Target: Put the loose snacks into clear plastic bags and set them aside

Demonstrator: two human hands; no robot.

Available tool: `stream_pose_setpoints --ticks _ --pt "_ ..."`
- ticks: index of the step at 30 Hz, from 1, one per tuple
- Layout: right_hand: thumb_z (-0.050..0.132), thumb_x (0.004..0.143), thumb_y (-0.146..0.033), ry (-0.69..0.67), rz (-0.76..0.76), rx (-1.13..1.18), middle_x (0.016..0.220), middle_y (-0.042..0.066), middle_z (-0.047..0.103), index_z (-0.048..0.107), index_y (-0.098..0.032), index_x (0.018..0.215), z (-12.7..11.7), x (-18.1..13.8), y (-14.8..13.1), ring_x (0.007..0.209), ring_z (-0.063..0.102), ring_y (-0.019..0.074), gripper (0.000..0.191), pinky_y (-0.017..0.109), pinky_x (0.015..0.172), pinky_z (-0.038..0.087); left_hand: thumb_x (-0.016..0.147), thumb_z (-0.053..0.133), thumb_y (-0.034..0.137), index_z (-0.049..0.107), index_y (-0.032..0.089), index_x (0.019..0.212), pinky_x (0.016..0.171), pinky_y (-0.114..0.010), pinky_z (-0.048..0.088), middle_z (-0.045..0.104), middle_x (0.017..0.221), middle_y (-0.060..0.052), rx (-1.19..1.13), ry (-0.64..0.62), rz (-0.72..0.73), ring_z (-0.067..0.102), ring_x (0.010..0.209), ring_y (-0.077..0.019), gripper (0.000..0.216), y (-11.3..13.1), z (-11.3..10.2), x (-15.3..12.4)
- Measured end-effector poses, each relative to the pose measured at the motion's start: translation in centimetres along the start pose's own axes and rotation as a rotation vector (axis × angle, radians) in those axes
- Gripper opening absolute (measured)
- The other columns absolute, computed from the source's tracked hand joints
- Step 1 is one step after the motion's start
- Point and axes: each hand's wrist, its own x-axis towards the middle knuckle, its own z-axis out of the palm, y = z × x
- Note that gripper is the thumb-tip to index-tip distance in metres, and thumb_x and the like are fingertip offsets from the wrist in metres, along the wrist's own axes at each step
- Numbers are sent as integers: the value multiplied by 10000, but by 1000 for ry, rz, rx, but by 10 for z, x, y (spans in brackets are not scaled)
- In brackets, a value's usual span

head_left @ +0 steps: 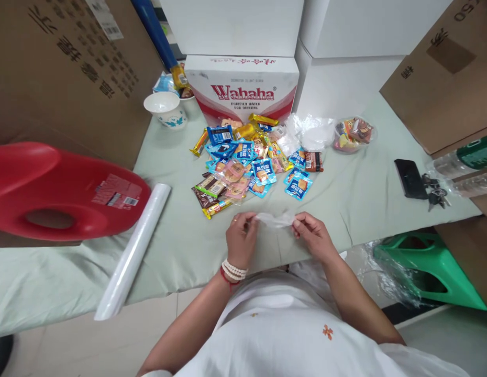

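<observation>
Just inside the near edge of the cloth-covered tabletop [188, 246], in front of the person's body, the left hand [242, 234] and the right hand [312, 234] are set a little apart, each pinching one end of a piece of thin plastic [275, 221] between thumb and fingers. The left forearm slants in from the lower left, with pale beaded strands [234, 269] around its wrist; the right forearm slants in from the lower right, so the two converge toward the plastic. The plastic is whitish and translucent, its long axis running left to right across the body, nearly level and sagging slightly in the middle. Beyond it lies a loose heap of wrapped snacks [243, 162], in front of a Wahaha carton [243, 86]. To the right of the heap, a clear round tub [355, 135] holds several packaged snacks, near some clear plastic pieces [318, 135]. At the far left stands a white paper cup [165, 111] with a leaf print, with more packets partly hidden behind it. A plastic roll [133, 256] lies slantwise beside a red jug [74, 193], its near end projecting past the tabletop's edge.
</observation>
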Motion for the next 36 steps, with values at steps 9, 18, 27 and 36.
stream_pose_setpoints --ticks 9,18,27,36 --pt "590 965 -580 -28 113 -166 705 -26 519 598 -213 831 -4 -15 3 623 427 129 391 256 590 343 659 797 328 571 212 846 599 -218 467 622 748 44 -749 153 -578 580 642 -105 315 1 4 15" --pt "660 922 -570 40 -94 -443 911 37 603 628 -217 978 3 -27 -28 803 552 175 358 278 671 452 812 742 481 584 204 834 543 -219 358 537 651 64 -402 230 -363 443 574 -96 320 9 13 7" --pt "639 935 -552 147 -65 -281 706 -5 575 619 -225 799 30 13 -29 650 489 154 355 283 622 391 718 843 554 479 225 765 444 -212 262 378 579 110 -514 -10 -429 314 472 -65 494 9 10 -3" --pt "676 897 -574 116 110 -280 660 -19 518 624 -214 800 -13 -12 -2 606 445 146 377 280 580 357 710 849 584 441 237 845 435 -189 272 389 653 104 -755 67 -497 334 494 -53 552 0 7 7"
